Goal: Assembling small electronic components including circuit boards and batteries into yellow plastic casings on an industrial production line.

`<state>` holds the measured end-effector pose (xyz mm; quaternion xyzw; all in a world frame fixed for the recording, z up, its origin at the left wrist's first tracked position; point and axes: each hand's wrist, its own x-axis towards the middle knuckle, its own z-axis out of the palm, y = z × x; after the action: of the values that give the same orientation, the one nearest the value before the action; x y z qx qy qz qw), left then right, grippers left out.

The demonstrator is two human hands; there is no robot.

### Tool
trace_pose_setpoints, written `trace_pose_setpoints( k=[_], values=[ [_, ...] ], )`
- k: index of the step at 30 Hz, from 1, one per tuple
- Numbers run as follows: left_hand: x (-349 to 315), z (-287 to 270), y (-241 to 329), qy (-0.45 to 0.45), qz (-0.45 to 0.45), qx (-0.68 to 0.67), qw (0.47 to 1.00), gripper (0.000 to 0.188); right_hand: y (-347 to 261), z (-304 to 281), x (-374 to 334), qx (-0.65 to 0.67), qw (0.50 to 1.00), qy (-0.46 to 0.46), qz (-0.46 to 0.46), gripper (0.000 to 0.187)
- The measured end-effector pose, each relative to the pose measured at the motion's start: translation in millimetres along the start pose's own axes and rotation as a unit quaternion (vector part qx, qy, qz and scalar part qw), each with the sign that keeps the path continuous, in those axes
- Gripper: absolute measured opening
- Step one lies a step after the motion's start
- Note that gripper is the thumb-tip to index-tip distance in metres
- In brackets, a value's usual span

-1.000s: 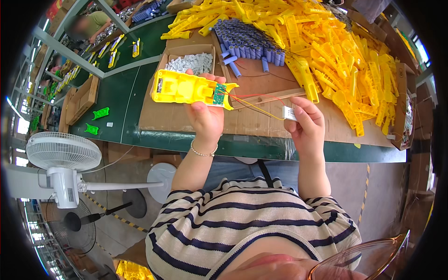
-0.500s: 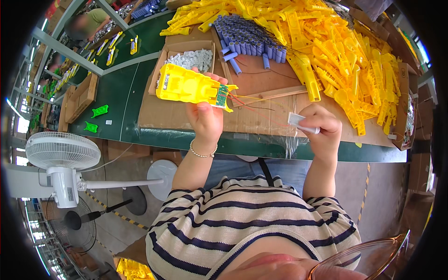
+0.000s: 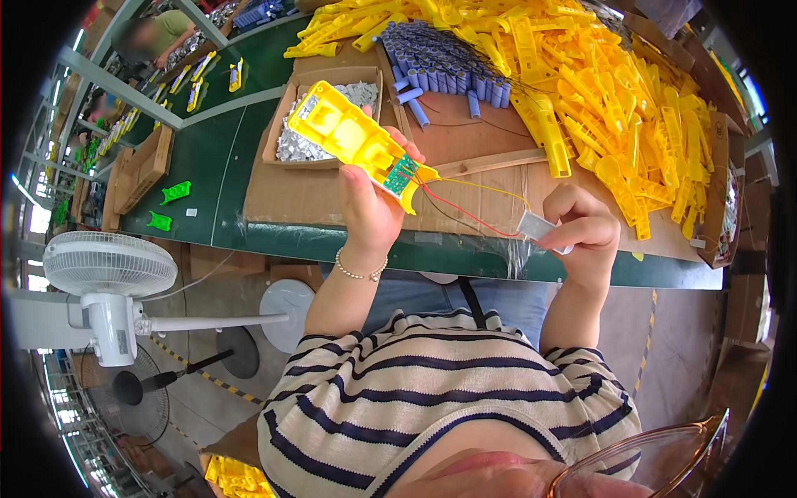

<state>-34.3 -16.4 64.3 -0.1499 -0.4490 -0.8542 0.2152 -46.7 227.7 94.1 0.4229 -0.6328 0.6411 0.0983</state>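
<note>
gripping the yellow housing [image 3: 355,143] upper left of frame centre, the left hand [image 3: 370,207] is wrapping fingers round it; right of centre, the right hand [image 3: 588,234] is pinching a white piece [image 3: 538,227]. the wired board [image 3: 399,175] is already sitting inside, the white piece not yet.

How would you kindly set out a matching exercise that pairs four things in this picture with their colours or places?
Things:
1. Casing
2. Rectangular piece
3. Cylinders
4. White fan

Colours or places:
A. Blue-purple, grouped beside the heap of yellow parts
B. Between the fingers of the right hand
C. At the left side of the picture
D. Yellow, in the left hand

Pairs: 1-D, 2-B, 3-A, 4-C.
</note>
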Motion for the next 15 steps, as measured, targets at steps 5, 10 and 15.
trace_pose_setpoints(
  k=[5, 10, 15],
  values=[
    [-1.3, 1.2, -6.8, 0.027, 0.047, -0.011, 0.998, 0.076, -1.7, 0.2, -2.4, -0.005, 1.0, -0.008, -0.002, 0.019],
    [-3.4, -10.2, -11.2, -0.049, 0.09, 0.075, 0.992, 0.073, -3.2, 2.7, -1.4, 0.004, 1.0, 0.01, -0.018, 0.019],
    [-5.7, -7.7, -13.9, -0.048, 0.093, 0.07, 0.992, 0.066, -2.4, 1.8, -1.8, -0.003, 1.0, 0.017, -0.014, 0.022]
  ],
)
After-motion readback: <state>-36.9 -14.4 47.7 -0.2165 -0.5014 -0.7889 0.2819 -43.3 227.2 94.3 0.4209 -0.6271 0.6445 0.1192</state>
